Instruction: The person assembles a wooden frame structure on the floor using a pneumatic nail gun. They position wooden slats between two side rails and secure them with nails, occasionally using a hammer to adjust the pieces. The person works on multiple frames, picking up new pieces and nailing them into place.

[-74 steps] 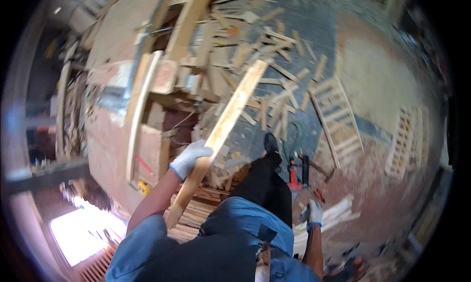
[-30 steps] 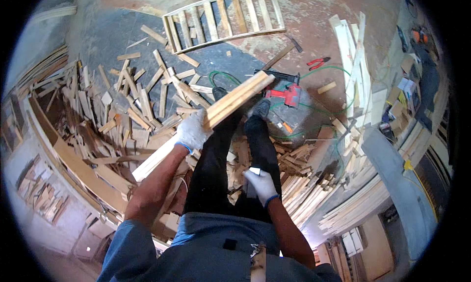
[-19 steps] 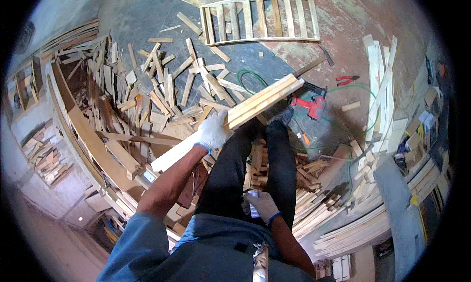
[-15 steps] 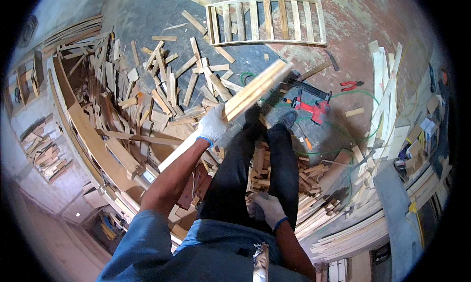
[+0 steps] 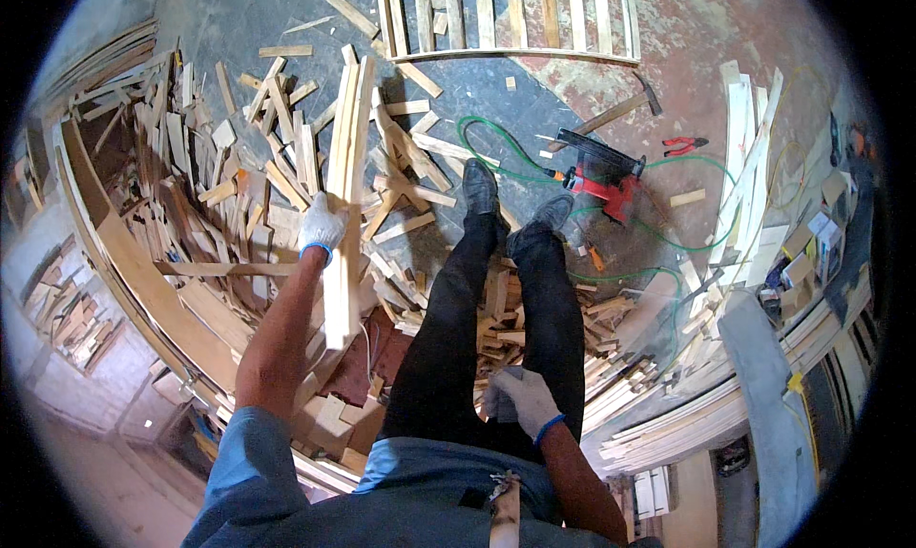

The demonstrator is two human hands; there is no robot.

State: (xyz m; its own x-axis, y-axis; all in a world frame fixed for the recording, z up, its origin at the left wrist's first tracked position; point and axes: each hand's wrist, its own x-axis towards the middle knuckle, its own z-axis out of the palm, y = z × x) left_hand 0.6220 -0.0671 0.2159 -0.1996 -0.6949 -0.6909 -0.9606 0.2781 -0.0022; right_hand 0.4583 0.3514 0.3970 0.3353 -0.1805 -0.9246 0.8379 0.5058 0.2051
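My left hand (image 5: 322,226), in a white knit glove with a blue cuff, is closed around a few long pale wooden strips (image 5: 347,186) held together. The strips stand nearly upright in the picture, above the scrap pieces on my left. My gloved right hand (image 5: 523,400) rests over my lap by the right thigh, with curled fingers. Whether anything is inside it is hidden. Ahead of my feet lies a red and black nail gun (image 5: 603,181) with a green air hose (image 5: 465,133) joined to it.
Scattered wood offcuts (image 5: 410,152) cover the floor ahead and left. A slatted wooden frame (image 5: 515,52) lies at the far side. A hammer (image 5: 611,119) and red-handled pliers (image 5: 683,146) are right of centre. Long pale boards (image 5: 744,181) lie further right. Wood piles surround my legs.
My left hand has moved left with the wooden strips and turned them from slanting up right to nearly upright. The view has shifted slightly. My right hand stays over my lap.
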